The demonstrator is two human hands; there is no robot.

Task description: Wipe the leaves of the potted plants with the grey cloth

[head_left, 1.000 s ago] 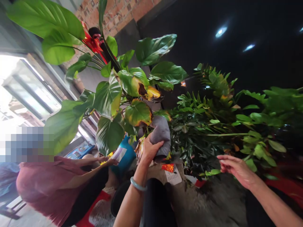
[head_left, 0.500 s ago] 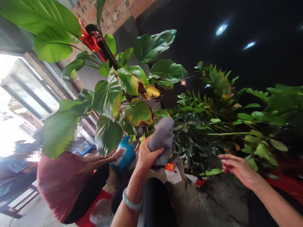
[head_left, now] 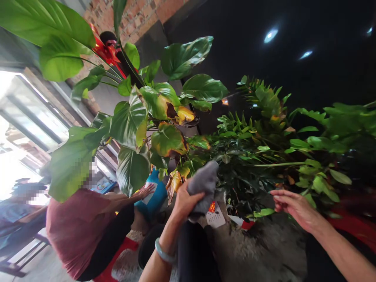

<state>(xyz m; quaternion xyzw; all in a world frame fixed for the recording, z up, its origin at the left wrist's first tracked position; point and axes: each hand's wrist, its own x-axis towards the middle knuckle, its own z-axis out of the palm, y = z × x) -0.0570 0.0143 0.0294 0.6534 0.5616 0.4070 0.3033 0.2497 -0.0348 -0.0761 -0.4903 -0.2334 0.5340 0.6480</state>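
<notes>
My left hand (head_left: 182, 200) is closed around a grey cloth (head_left: 202, 183), held up against the lower leaves of a tall large-leaved plant (head_left: 138, 117). A yellowed, browning leaf (head_left: 174, 181) hangs just left of the cloth. A pale bangle circles my left wrist. My right hand (head_left: 293, 205) is out to the right with its fingers loosely spread, holding nothing, close to the tips of a bushy narrow-leaved plant (head_left: 264, 149).
A person in a maroon top (head_left: 79, 227) bends at the lower left, one hand on a blue pot (head_left: 154, 194). A white tag with a red patch (head_left: 214, 213) hangs below the cloth. A brick wall (head_left: 138, 15) and bright windows (head_left: 26, 129) stand behind.
My left hand has shifted the grey cloth slightly right and lower across the leaves. The person in maroon has leaned further in. My right hand has barely moved.
</notes>
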